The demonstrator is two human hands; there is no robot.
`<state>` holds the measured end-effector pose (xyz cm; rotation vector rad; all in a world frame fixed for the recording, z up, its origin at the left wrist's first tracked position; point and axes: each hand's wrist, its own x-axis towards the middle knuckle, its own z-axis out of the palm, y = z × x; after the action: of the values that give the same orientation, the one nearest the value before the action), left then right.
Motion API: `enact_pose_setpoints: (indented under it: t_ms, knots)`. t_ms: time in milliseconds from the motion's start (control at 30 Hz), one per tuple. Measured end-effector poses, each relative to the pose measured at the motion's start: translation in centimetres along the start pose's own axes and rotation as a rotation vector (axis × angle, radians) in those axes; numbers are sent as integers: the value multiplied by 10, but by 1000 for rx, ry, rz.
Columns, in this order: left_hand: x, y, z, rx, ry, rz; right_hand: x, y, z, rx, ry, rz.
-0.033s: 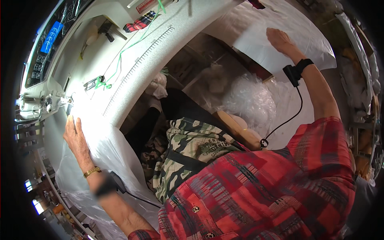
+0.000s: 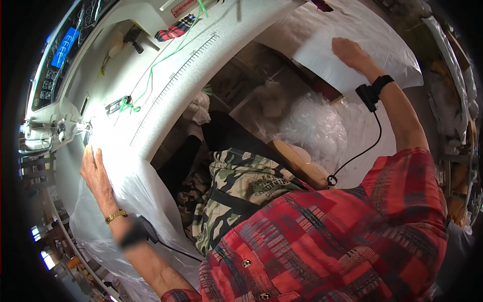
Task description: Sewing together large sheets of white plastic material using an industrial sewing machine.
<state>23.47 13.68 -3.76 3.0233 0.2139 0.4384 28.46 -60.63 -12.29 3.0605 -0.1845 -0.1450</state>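
My left hand [image 2: 94, 173] lies with its fingers stretched out on a white, semi-see-through plastic sheet [image 2: 133, 189], beside the needle area of a sewing machine [image 2: 63, 130]. The sheet hangs over the front edge of the machine's white bed [image 2: 178, 83]. At the far right, my right hand [image 2: 349, 52] rests over another spread of white plastic film [image 2: 322, 58]. Its fingers are curled under, and whatever may be inside them is hidden.
Green thread [image 2: 151, 75] runs across the bed past a small metal fitting [image 2: 116, 104]. Plaid fabric scraps [image 2: 176, 29] lie further back. Crumpled clear plastic [image 2: 317, 128] is heaped below the bed, near my legs. A control panel [image 2: 60, 55] stands at the far left.
My right hand has shifted slightly to the left over the film. My left hand stays in place.
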Motion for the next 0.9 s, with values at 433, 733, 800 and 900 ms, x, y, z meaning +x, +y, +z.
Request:
enact_pose_setpoints:
  t_ms: [433, 733, 800, 900]
  knots:
    - [-4, 8, -3, -27, 32, -10, -17, -29, 51, -610, 136, -342]
    - [-4, 10, -4, -38, 57, 43, 4, 5, 16, -17, 224, -108]
    - [-6, 13, -6, -29, 40, 29, 19, 29, 0, 143, 239, 44]
    - [-7, 18, -8, -32, 38, 7, 43, 73, -17, 349, 355, 271]
